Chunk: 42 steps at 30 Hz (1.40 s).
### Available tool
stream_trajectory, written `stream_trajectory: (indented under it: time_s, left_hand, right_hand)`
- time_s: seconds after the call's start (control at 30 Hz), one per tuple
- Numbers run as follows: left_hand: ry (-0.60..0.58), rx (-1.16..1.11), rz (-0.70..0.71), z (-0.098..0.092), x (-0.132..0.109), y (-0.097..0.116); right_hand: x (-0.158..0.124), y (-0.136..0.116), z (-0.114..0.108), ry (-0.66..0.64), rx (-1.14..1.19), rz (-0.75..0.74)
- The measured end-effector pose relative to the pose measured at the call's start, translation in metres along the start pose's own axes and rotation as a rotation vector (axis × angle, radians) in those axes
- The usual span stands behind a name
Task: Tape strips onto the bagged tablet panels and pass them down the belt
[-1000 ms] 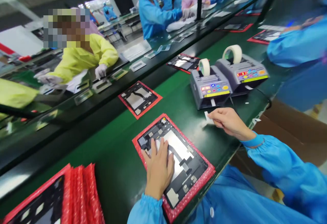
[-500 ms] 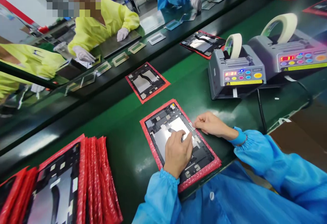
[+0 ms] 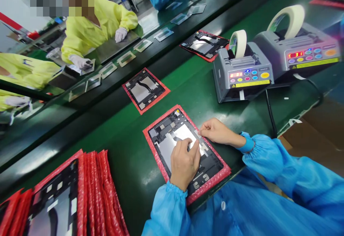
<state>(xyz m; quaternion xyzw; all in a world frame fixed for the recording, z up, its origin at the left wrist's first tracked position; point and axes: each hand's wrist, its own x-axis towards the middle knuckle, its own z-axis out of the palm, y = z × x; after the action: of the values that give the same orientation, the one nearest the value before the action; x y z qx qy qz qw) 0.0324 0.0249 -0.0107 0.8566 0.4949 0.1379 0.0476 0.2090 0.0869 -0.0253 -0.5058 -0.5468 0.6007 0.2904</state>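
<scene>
Keeping both hands at one flat device (image 3: 165, 148), we work along its right edge, where our right hand (image 3: 217, 131) pinches a small white strip (image 3: 197, 133) between thumb and forefinger. A second ago that hand held a strip out over the desk (image 3: 137, 164), just in front of the nearer tape dispenser (image 3: 244, 64); half a second later it had already crossed to the device, and there it remains. Our left hand (image 3: 185, 161) has changed too: it lay spread across the silver plate, and now its fingers are drawn up and bent over the middle of the device. We cannot tell whether they grip anything, since the fingertips are partly hidden. The device has stayed on its red bubble wrap (image 3: 211, 182) near the desk's edge, right before us. Another tablet-like unit (image 3: 145, 89) lies beyond it, and the red-wrapped stack (image 3: 92, 189) stands to our left. A tape end (image 3: 242, 94) hangs at the dispenser's front, as before.
</scene>
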Motion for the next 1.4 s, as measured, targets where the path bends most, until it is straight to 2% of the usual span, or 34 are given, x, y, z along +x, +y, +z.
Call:
stream_trajectory:
  time_s: [0.27,0.5,0.8,0.97,1.13,1.4]
  left_hand:
    - [-0.04,-0.009,-0.019,-0.002,0.002,0.004]
    - [-0.099,0.057,-0.071,-0.008,0.008,0.014]
    - [-0.084,-0.155,-0.234,-0.009,0.013,0.017]
    - [-0.145,0.021,-0.196,-0.005,0.008,0.03]
    - [-0.152,0.072,-0.216,-0.004,0.007,0.035]
    - [-0.155,0.058,-0.236,-0.002,0.007,0.034]
  right_hand:
    - [0.002,0.0,0.001,0.052,-0.059,-0.008]
    - [-0.001,0.004,0.0,0.076,-0.137,-0.072]
    - [0.009,-0.001,-0.007,0.02,-0.035,0.012]
    - [0.011,-0.007,-0.007,0.001,-0.034,0.072]
    - [0.013,-0.012,-0.008,-0.078,-0.047,0.107]
    - [0.014,-0.011,-0.009,-0.048,-0.008,0.003]
